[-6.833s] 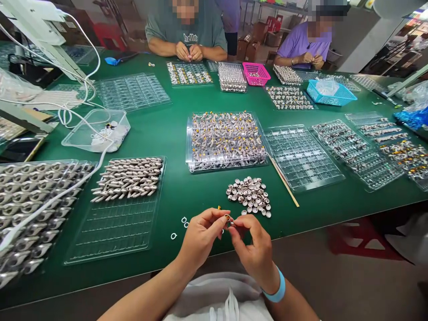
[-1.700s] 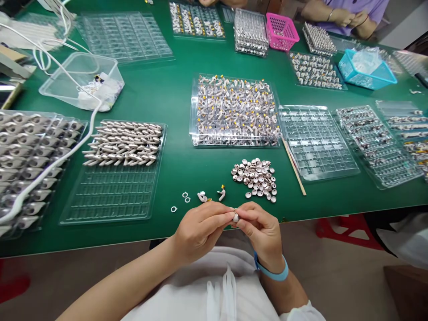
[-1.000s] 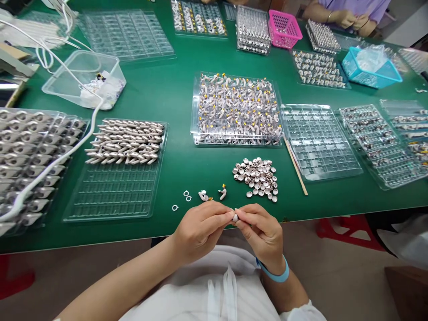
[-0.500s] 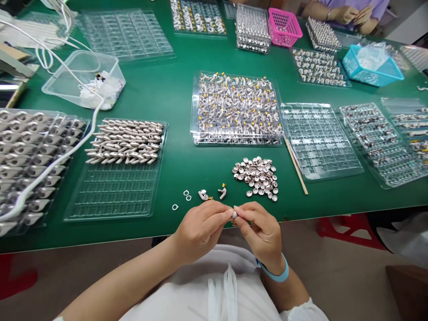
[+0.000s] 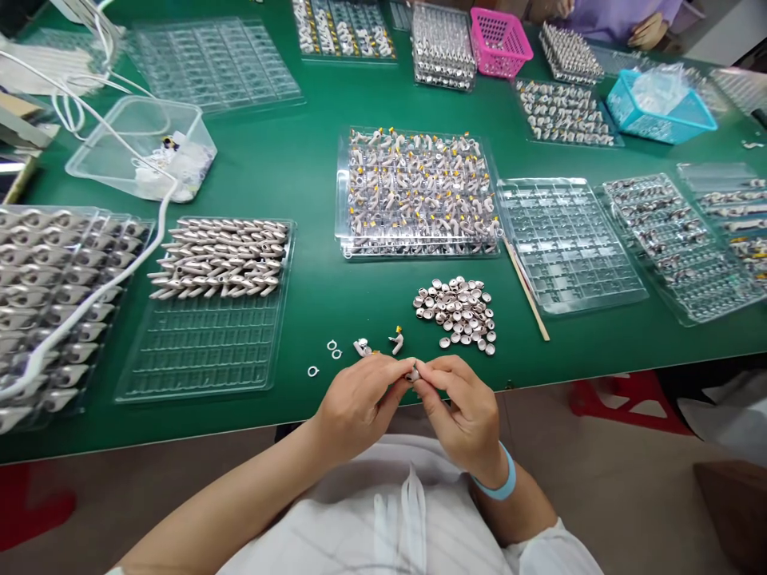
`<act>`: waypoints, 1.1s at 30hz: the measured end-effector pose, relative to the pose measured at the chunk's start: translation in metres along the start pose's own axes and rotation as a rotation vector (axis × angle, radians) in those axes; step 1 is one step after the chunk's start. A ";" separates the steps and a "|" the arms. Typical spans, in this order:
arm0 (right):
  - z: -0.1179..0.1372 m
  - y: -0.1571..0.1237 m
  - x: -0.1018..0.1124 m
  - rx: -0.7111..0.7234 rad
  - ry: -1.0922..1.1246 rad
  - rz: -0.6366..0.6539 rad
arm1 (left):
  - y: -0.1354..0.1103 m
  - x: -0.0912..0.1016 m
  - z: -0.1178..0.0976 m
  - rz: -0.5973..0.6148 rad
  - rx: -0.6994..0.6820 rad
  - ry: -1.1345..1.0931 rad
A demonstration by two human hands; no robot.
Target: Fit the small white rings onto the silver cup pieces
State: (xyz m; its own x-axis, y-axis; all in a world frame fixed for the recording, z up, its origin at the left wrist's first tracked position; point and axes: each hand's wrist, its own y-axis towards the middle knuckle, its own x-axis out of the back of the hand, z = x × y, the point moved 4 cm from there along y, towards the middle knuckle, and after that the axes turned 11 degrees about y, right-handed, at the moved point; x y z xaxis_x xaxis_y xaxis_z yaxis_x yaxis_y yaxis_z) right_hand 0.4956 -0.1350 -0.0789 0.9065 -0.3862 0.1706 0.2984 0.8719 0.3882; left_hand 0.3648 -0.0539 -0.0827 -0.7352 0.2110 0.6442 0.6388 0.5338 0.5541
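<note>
Between the fingertips of my left hand (image 5: 360, 406) and my right hand (image 5: 460, 411) is a small silvery-beige cap (image 5: 412, 374); both hands pinch it at the table's front edge. Much of it is covered by the fingers. Just beyond my left hand lie two small curved earphone parts with yellow tabs, one on its side (image 5: 363, 346) and one upright (image 5: 396, 341). Thin white rings (image 5: 331, 345) lie to their left. A loose heap of round metallic caps (image 5: 459, 311) spreads past my right hand.
A clear tray of curved parts (image 5: 419, 192) stands behind the heap. A wooden stick (image 5: 527, 291) lies beside a clear tray (image 5: 572, 247). On the left, a tray of beige stems (image 5: 219, 255) and a white cable (image 5: 108, 283). Across the table is another person's hand (image 5: 649, 32).
The cap in my fingers has turned, now showing a darker opening. My hands have shifted slightly left and up. The other person's hands across the table have moved apart.
</note>
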 end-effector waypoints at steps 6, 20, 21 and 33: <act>0.001 0.000 -0.002 -0.015 -0.045 -0.049 | -0.002 -0.002 0.002 -0.020 -0.074 -0.042; -0.009 0.001 0.001 -0.209 0.019 0.106 | -0.005 -0.004 0.001 -0.025 -0.113 -0.021; -0.009 0.002 0.001 -0.200 -0.002 0.144 | -0.005 -0.004 0.001 -0.023 -0.114 -0.025; -0.003 0.007 -0.002 -0.037 -0.170 0.240 | -0.001 -0.002 0.000 0.027 -0.078 0.006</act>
State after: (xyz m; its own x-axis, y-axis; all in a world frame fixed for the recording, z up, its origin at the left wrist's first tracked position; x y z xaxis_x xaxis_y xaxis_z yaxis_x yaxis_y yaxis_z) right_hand 0.4972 -0.1268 -0.0793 0.8903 -0.2102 0.4040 0.0952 0.9534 0.2861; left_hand 0.3656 -0.0547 -0.0847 -0.7160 0.2193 0.6627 0.6745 0.4622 0.5757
